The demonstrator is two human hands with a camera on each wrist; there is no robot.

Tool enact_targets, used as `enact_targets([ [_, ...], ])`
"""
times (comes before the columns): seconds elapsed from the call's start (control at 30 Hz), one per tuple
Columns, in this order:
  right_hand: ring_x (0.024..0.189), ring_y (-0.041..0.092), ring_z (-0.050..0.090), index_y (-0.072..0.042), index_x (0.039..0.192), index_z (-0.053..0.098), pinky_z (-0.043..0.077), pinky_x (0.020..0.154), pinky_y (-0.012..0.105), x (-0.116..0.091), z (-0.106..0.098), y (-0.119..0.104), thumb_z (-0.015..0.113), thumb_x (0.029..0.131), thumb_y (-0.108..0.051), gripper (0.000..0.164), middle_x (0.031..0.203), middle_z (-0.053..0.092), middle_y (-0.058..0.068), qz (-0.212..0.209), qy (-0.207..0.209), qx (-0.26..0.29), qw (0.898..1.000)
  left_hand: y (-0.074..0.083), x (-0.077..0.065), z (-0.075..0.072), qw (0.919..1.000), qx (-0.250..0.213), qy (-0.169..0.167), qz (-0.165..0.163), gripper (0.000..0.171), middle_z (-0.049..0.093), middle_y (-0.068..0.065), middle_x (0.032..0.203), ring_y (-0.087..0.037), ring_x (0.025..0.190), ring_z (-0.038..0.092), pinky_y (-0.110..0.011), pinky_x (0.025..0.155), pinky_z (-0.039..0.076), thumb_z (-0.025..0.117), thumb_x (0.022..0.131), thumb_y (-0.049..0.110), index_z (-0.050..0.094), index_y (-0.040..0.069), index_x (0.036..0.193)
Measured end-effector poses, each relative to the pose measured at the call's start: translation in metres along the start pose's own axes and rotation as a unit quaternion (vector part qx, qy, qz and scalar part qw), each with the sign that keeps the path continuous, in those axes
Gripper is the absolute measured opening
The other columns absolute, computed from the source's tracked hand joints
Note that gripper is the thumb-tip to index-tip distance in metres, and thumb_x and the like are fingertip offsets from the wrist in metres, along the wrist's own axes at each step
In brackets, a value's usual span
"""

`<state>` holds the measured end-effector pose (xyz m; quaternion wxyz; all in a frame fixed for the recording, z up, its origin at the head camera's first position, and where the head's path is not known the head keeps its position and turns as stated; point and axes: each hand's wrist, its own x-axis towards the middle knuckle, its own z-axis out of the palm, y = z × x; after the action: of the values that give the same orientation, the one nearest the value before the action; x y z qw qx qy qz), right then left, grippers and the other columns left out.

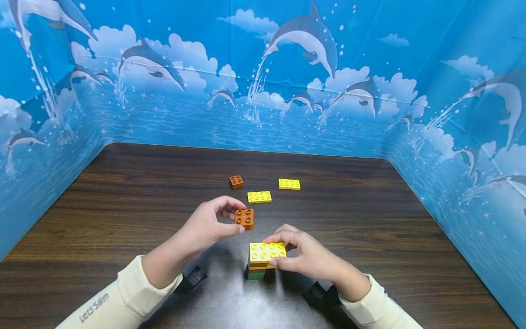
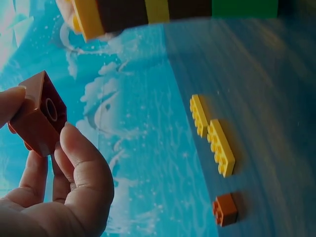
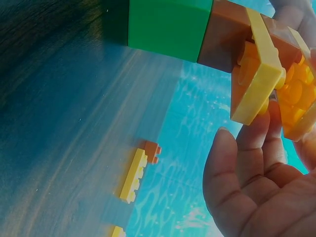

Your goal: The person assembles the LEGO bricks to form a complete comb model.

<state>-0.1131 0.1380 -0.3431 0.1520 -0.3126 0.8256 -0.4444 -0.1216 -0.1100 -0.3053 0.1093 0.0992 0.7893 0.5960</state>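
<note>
My left hand (image 1: 209,224) pinches a brown two-by-two toy brick (image 1: 244,218) between thumb and fingers, above the table; its hollow underside shows in the left wrist view. Just nearer to me stands an upright stack of toy bricks. A green brick (image 1: 256,275) forms its base, with brown and thin yellow bricks alternating above. On top lies a thin yellow brick (image 1: 263,251), which overhangs to the right. My right hand (image 1: 308,256) grips this top brick's right end by thumb and fingers. In the right wrist view, a lower yellow brick (image 3: 259,74) overhangs too.
Beyond my hands, a brown brick (image 1: 236,182) and two thin yellow bricks, one nearer (image 1: 259,197) and one farther right (image 1: 289,183), lie on the dark wooden table (image 1: 123,205). A blue dolphin-print curtain (image 1: 197,114) borders the table's back and sides.
</note>
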Motion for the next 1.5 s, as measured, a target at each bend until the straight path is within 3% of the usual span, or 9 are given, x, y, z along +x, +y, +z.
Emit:
enact_targets([
  [0.43,0.094,0.013,0.053,-0.007,0.121,0.064,0.049,0.083,0.029,0.002,-0.001,0.001,0.068,0.087,-0.018,0.036,0.109,0.057,0.002,0.002,-0.006,0.002,1.000,0.001,-0.013,0.017,0.9994,-0.006,-0.033,0.002,0.037,0.058,-0.009,0.098,-0.026,0.093,0.050,-0.033,0.068,0.045,0.073,0.076,0.001,0.062,0.002,0.111],
  [0.8,0.096,0.014,0.054,-0.005,0.120,0.063,0.050,0.085,0.030,0.002,-0.001,0.001,0.069,0.087,-0.018,0.036,0.112,0.057,0.003,0.007,-0.005,0.009,1.000,-0.005,-0.020,0.024,0.9978,-0.026,-0.060,0.011,0.040,0.054,-0.012,0.099,-0.020,0.068,0.054,-0.028,0.057,0.046,0.073,0.078,0.002,0.058,-0.001,0.115],
  [1.1,0.096,0.012,0.054,-0.005,0.119,0.064,0.050,0.086,0.031,0.002,0.000,0.003,0.069,0.087,-0.017,0.034,0.111,0.057,0.003,-0.005,-0.004,0.008,1.000,-0.009,-0.022,0.031,0.9987,0.002,-0.046,0.019,0.035,0.054,-0.008,0.101,-0.026,0.092,0.051,-0.027,0.066,0.052,0.075,0.075,0.003,0.063,0.003,0.108],
  [1.33,0.097,0.012,0.055,-0.004,0.121,0.063,0.050,0.086,0.030,0.002,-0.001,0.002,0.070,0.088,-0.018,0.036,0.113,0.057,0.004,0.004,-0.012,0.019,1.000,-0.012,-0.023,0.033,0.9977,0.009,-0.045,0.050,0.036,0.054,-0.007,0.098,-0.024,0.090,0.050,-0.026,0.064,0.052,0.076,0.074,0.002,0.064,0.000,0.108],
  [1.5,0.096,0.012,0.055,-0.004,0.120,0.063,0.050,0.084,0.029,0.002,-0.002,0.002,0.070,0.088,-0.019,0.036,0.112,0.057,0.004,0.006,-0.014,0.019,1.000,-0.012,-0.021,0.034,0.9973,0.023,-0.044,0.054,0.034,0.052,-0.006,0.095,-0.023,0.087,0.051,-0.025,0.061,0.051,0.076,0.074,0.001,0.064,0.001,0.106],
])
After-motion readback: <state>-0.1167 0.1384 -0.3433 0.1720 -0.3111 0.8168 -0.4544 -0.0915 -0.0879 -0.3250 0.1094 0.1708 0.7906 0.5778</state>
